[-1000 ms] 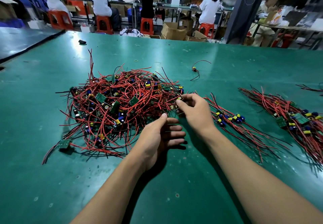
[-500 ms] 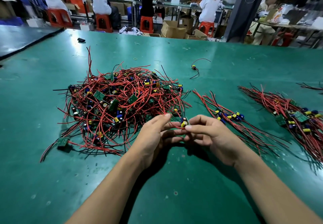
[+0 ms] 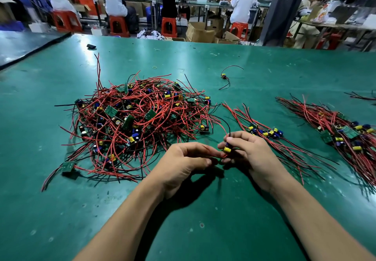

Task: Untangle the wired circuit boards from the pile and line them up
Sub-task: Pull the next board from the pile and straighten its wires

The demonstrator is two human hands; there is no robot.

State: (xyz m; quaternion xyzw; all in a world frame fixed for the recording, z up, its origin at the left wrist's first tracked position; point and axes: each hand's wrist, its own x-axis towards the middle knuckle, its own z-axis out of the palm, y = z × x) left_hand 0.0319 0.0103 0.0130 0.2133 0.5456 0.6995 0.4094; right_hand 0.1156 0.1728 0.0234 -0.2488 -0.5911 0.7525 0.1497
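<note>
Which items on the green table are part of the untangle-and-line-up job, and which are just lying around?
In the job:
- tangled pile
- board with wires held in right hand, left hand on its red wire
- lined-up row
- second row

Lying about:
- lone wired part
- rubber band
- small black object

The wide green table top (image 3: 203, 230) looks smooth and a little glossy, with white reflections of light and small pale scuff spots. The thin red and black wires of the tangled pile (image 3: 140, 122) have smooth plastic insulation. The small green circuit boards (image 3: 111, 110) look matt; their yellow and blue cylinder parts (image 3: 227, 149) have shiny plastic sleeves.
</note>
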